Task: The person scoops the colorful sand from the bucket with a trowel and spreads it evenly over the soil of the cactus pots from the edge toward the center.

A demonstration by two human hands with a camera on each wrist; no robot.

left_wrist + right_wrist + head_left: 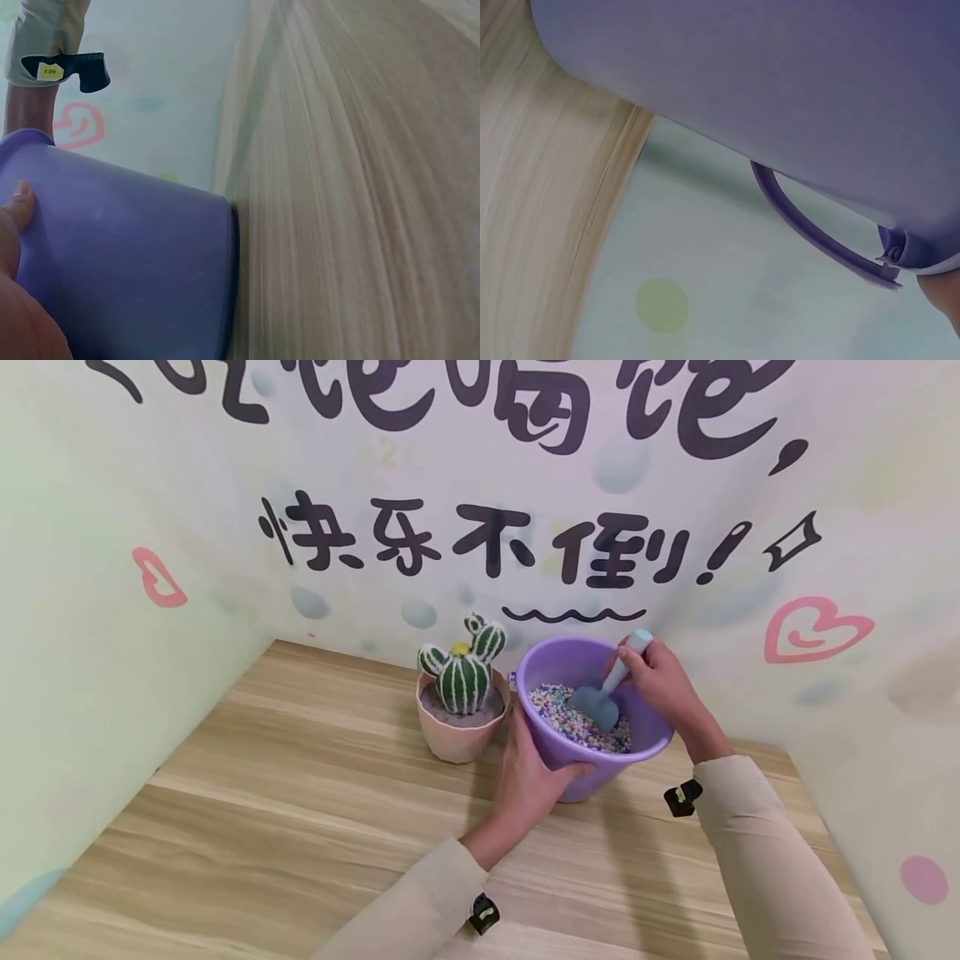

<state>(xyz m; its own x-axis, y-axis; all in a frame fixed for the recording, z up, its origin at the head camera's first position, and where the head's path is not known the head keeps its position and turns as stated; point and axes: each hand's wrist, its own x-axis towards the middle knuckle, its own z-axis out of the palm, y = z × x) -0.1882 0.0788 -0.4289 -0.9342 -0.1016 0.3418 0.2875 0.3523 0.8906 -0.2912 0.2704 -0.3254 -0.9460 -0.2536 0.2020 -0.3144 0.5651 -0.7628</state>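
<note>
A purple bucket [600,775] stands on the wooden table, holding many small pale multicoloured beads [558,714]. My left hand [528,777] grips its near left side, thumb across the front and fingers along the side. In the left wrist view, the thumb lies against the bucket wall [135,240]. My right hand [660,681] holds a small blue toy shovel [617,677] by its light handle, over the bucket's right rim. The shovel's blade rests in the beads. The right wrist view shows the bucket's outer wall [742,75] and its hanging handle [810,229]; the shovel is hidden there.
A green toy cactus [463,685] in a pink pot [459,739] stands close to the bucket's left. The wooden table [300,793] ends at a printed backdrop [450,585] behind and walls at both sides.
</note>
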